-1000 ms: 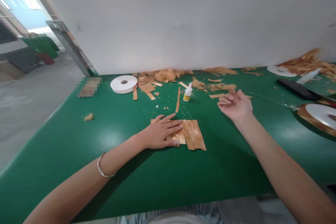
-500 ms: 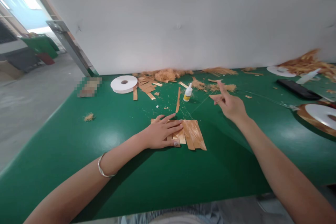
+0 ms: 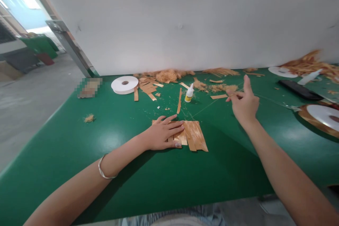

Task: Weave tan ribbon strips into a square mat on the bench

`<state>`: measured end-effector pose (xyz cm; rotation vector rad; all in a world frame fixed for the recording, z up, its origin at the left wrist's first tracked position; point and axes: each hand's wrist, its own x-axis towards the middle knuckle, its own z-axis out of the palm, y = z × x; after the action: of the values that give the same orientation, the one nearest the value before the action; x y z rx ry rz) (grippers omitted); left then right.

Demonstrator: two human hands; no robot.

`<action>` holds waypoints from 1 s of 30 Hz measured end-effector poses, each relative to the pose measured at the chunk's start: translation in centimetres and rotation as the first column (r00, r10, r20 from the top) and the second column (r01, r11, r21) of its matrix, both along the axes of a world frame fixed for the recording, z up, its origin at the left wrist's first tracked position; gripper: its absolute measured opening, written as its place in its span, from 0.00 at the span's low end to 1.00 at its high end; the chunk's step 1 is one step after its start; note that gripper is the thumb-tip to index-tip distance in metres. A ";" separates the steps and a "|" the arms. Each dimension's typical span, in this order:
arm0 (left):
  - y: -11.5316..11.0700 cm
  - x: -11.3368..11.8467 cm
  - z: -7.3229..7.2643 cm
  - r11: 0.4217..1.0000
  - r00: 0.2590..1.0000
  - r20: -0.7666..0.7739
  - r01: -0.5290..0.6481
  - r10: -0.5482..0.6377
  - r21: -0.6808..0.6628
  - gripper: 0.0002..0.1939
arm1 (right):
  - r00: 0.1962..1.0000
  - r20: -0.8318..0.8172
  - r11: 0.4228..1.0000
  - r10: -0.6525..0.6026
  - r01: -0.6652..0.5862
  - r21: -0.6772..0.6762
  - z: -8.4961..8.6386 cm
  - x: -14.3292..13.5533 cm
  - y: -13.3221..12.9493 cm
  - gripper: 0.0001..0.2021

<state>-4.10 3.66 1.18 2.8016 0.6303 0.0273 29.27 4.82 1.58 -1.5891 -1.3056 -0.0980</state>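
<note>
Fibrous-looking tan flat strips (image 3: 197, 136), twelve o'clock on the green tabletop (image 3: 169, 176), partly under my spread left grip (image 3: 160, 136): probably light, flexible, best held by edges. My right grip (image 3: 245, 107), one o'clock: partly curled; I cannot tell if clamped.

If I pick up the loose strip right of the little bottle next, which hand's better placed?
Probably your right hand: its fingertips are close by the loose strip. Your left hand lies spread on the layered strips, farther off. A thin line seems to reach the right hand, though.
</note>
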 end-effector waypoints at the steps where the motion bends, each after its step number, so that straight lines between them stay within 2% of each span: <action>1: 0.0 0.0 0.0 1.000 1.000 0.002 0.002 -0.002 -0.001 0.36 | 0.996 -0.078 0.999 0.032 -0.030 0.020 0.1 -0.1 0.0 0.33; 4: 0.0 0.0 -0.1 1.000 1.000 0.019 0.012 -0.012 0.005 0.36 | 0.930 -0.331 0.987 0.161 -0.146 0.068 0.3 -0.3 0.3 0.32; 8: 0.0 0.0 -0.1 1.000 0.999 0.032 0.012 -0.013 0.016 0.36 | 0.717 -0.605 0.920 0.346 -0.386 0.068 0.5 -0.1 1.1 0.32; 12: 0.1 0.0 -0.1 1.000 1.000 0.026 0.011 -0.012 0.016 0.36 | 0.488 -0.771 0.840 0.408 -0.531 0.109 0.6 0.4 1.3 0.29; 15: 0.1 0.0 -0.1 1.000 1.000 0.018 0.011 -0.012 0.013 0.36 | 0.402 -0.801 0.801 0.443 -0.579 0.152 0.8 1.1 1.2 0.29; 18: 0.1 -0.1 -0.2 1.000 1.000 0.020 0.010 -0.010 0.010 0.36 | 0.413 -0.784 0.780 0.465 -0.609 0.142 0.7 1.9 1.1 0.29; 25: 0.1 -0.1 -0.2 1.000 1.000 0.024 0.004 -0.004 0.005 0.36 | 0.465 -0.781 0.817 0.418 -0.569 0.098 0.5 1.4 1.3 0.21; 28: 0.1 0.0 -0.2 1.000 1.000 0.028 0.010 -0.010 0.011 0.36 | 0.530 -0.755 0.850 0.386 -0.522 0.069 0.5 0.8 1.3 0.15; 30: 0.0 0.0 -0.2 1.000 1.000 0.025 0.012 -0.013 0.015 0.36 | 0.614 -0.691 0.881 0.382 -0.469 0.071 0.3 0.4 1.2 0.19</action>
<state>-4.13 3.71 0.98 2.8148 0.6090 0.0654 29.66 6.06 1.88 -1.1643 -1.0421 0.8282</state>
